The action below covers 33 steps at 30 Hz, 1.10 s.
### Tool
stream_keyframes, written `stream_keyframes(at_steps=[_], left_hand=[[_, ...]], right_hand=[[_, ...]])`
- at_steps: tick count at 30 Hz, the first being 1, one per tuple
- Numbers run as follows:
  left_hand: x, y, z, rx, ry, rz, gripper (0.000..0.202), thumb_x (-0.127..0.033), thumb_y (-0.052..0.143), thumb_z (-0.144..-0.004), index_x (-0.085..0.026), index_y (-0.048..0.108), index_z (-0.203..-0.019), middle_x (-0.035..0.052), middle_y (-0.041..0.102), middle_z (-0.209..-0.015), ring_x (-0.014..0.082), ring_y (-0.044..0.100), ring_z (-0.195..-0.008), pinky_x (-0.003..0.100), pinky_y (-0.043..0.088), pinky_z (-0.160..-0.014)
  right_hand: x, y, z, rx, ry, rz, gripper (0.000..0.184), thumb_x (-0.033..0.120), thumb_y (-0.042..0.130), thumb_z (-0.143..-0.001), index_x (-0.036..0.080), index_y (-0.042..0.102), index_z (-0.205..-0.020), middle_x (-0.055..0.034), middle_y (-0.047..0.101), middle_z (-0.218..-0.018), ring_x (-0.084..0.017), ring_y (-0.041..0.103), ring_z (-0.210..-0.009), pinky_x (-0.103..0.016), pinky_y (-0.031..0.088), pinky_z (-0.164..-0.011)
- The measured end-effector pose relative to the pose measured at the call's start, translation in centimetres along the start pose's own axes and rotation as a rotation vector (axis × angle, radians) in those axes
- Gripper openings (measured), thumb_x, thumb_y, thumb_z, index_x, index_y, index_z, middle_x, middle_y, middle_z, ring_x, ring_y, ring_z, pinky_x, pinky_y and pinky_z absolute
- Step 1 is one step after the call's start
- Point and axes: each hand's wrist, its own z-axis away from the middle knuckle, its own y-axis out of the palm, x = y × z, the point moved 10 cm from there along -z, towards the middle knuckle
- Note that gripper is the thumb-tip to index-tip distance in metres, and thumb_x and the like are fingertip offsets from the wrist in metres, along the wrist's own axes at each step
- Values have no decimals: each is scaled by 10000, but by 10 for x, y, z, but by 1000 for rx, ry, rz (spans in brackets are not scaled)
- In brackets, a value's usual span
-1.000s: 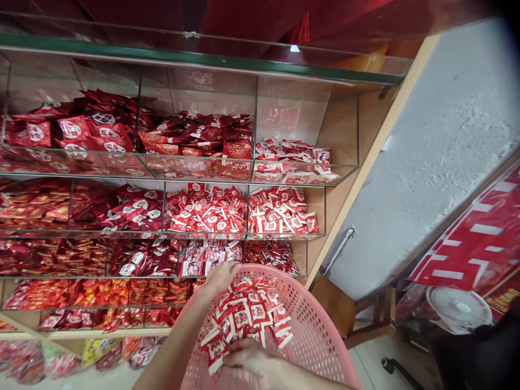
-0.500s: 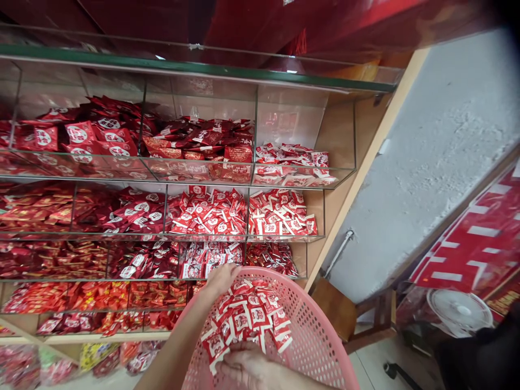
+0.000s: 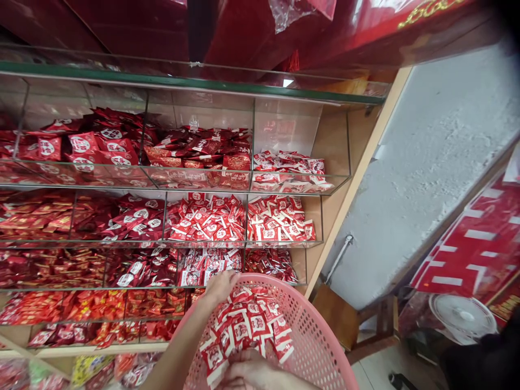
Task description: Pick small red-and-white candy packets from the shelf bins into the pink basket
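A pink perforated plastic basket (image 3: 325, 330) stands out at the bottom of the head view, holding a heap of small red-and-white wrapped packets (image 3: 244, 327). With its fingers over the far left part of the rim, my left hand (image 3: 221, 286) grips the basket. Inside, at the near side of the heap, my right hand (image 3: 252, 369) has its fingers curled in among the packets. Its fingertips are partly hidden. Beyond the basket, a glass-fronted compartment holds similar red-and-white packets (image 3: 280, 219).
Glass-divided shelves (image 3: 203, 189) hold heaps of red packets in several rows. Bagged goods (image 3: 91, 368) lie below. A pale wall (image 3: 430, 141), a wooden stool (image 3: 335, 317) and a white fan (image 3: 463, 314) are on the right. Red boxes (image 3: 244, 38) sit above.
The view has tilted up slightly, so the shelves appear lower. My right hand has curled its fingers further into the packets. My left hand keeps its hold on the rim.
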Motion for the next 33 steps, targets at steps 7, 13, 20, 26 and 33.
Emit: stream_keyframes(at_steps=[7, 13, 20, 26, 33], left_hand=[[3, 2, -1, -2, -8, -20, 451, -497, 216, -858, -234, 581, -817, 33, 656, -799, 192, 602, -763, 253, 362, -609], [1, 2, 1, 12, -15, 22, 457, -522, 222, -849, -231, 574, -829, 37, 654, -823, 188, 599, -757, 242, 358, -588], [1, 0, 2, 31, -28, 40, 438, -512, 247, -847, -231, 581, -879, 41, 655, -854, 179, 596, -767, 247, 372, -622], [2, 1, 0, 15, -13, 25, 461, -535, 222, -848, -237, 572, -868, 36, 655, -858, 184, 597, -769, 245, 369, -600], [1, 2, 1, 31, -21, 3, 476, -544, 219, -850, -230, 576, -878, 43, 656, -833, 188, 599, -752, 249, 372, -597]], right_hand=[[53, -1, 37, -82, 9, 379, 185, 256, 649, -605, 171, 528, -716, 32, 572, -513, -123, 578, -477, -238, 459, -506], [270, -6, 144, -676, -875, 1214, 172, 253, 417, -815, 175, 551, -890, -30, 603, -738, -138, 545, -672, -268, 417, -643], [368, -46, 181, -1358, -647, 1657, 268, 359, 522, -767, 145, 502, -929, -130, 536, -996, -262, 500, -963, -331, 400, -716], [371, -56, 162, -1331, -431, 1695, 323, 344, 524, -767, 144, 474, -1016, -127, 540, -1017, -242, 570, -872, -295, 406, -643], [375, -53, 187, -1462, -512, 1739, 193, 195, 355, -846, 139, 496, -966, -121, 573, -904, -213, 589, -763, -273, 374, -594]])
